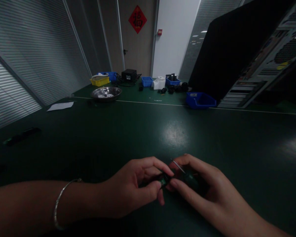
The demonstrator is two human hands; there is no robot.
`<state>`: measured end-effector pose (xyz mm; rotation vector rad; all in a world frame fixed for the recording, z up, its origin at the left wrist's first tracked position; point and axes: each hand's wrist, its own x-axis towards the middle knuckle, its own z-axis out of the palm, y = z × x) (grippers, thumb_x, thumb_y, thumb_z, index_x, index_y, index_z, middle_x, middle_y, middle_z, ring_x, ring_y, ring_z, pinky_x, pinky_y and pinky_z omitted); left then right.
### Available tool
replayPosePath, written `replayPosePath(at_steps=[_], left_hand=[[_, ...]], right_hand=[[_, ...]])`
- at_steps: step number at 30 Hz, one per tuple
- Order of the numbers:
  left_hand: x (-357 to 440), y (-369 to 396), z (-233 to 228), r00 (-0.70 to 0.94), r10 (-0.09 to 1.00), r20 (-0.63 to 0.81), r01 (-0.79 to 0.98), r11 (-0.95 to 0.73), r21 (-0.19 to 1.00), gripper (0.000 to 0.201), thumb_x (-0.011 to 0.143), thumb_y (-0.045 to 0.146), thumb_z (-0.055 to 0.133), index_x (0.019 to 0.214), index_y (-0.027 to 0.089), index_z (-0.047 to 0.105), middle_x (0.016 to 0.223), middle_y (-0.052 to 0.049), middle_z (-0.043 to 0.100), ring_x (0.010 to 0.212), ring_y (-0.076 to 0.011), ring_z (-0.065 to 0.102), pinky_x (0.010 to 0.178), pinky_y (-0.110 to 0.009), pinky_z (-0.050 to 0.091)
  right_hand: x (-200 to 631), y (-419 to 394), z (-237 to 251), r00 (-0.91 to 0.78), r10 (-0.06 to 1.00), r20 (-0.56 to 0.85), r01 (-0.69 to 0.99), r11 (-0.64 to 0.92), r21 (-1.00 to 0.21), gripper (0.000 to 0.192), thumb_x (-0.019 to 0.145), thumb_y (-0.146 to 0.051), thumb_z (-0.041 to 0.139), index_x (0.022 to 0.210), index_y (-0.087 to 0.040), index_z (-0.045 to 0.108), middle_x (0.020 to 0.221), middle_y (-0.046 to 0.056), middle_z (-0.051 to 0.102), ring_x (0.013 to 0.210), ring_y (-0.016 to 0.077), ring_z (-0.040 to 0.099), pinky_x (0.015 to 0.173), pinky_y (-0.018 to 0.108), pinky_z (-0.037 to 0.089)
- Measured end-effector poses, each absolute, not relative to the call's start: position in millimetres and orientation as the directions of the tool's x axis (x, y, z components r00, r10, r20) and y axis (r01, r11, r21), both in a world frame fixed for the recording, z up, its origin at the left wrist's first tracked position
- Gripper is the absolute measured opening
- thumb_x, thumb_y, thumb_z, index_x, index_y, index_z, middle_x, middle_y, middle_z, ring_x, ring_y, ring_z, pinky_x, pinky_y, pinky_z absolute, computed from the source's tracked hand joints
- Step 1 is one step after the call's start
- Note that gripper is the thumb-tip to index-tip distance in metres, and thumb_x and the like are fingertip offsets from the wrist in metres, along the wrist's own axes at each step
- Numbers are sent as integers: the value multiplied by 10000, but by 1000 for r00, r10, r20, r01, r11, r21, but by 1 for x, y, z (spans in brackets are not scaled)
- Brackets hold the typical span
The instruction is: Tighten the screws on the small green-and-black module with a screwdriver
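Near the bottom centre, my left hand pinches a small dark part with a green, circuit-board-like patch between thumb and fingers. My right hand is curled round a screwdriver with a dark, rounded handle. Its thin metal shaft sticks out toward the upper left, past the right forefinger. The thumb tip of my right hand meets the right end of the small part. Both hands are close together just above the green table. Dim light hides the part's exact kind.
A black computer case stands at the right, beside a blue bin. Farther back are a metal bowl, a yellow basket, a black box and a white device. Paper and a dark strip-like object lie left.
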<state>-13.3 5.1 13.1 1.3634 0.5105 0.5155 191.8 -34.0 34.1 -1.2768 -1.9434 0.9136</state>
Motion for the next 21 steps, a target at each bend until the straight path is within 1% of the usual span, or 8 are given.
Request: replayPosePath(at_steps=[2,5,7,9,12,15,18,21], left_hand=[[-13,7,12,778,625,-60,-42,147,988,234,878,129,531,1109,156,560,1019,-78,628,739,-107,609,753,-288,461],[-12,11,10,771,635,-49,-82,175,981,225,893,164,533,1116,141,557,1025,-81,630,706,-95,603,725,-274,459],[-11,13,9,764,645,-33,-115,187,976,253,908,183,530,1159,148,523,984,-65,638,726,-104,607,745,-282,461],[-11,15,8,748,663,-25,-128,182,975,275,922,192,525,1193,163,490,917,-42,647,770,-120,611,781,-297,457],[-13,18,9,712,702,-13,-103,122,987,250,943,202,492,1184,148,530,867,-40,647,814,-138,601,808,-309,445],[-15,19,10,674,738,3,-58,48,997,291,962,225,450,1205,137,583,858,-51,642,830,-151,588,824,-320,439],[-17,19,8,662,749,28,-59,14,998,310,977,247,421,1205,153,609,901,-56,637,846,-148,580,842,-318,437],[-16,18,7,668,744,27,-90,44,995,266,933,230,525,1171,176,630,1005,-45,612,844,-125,581,828,-286,448]], right_hand=[[192,-33,34,-324,938,123,495,279,-823,44,897,-251,570,936,-233,579,884,2,685,817,157,667,699,246,546],[192,-31,35,-330,937,112,466,265,-844,43,916,-267,546,938,-237,569,898,4,675,837,157,662,721,253,547],[194,-31,35,-347,930,122,432,274,-859,49,939,-254,507,957,-241,551,927,7,661,858,151,657,741,252,548],[196,-32,34,-351,924,152,411,298,-861,85,959,-234,469,1016,-248,530,974,12,645,888,147,650,765,254,545],[200,-31,30,-357,918,174,434,328,-839,156,970,-215,445,1100,-263,516,1014,17,630,909,149,639,771,265,542],[202,-30,28,-386,905,179,474,361,-803,196,966,-196,454,1124,-276,539,1035,15,623,918,149,629,773,269,539],[203,-28,28,-411,889,199,510,406,-758,239,958,-178,469,1157,-286,546,1056,18,618,932,150,620,791,275,534],[204,-28,29,-434,876,211,529,438,-727,266,955,-173,472,1187,-284,540,1049,25,615,931,153,618,795,281,537]])
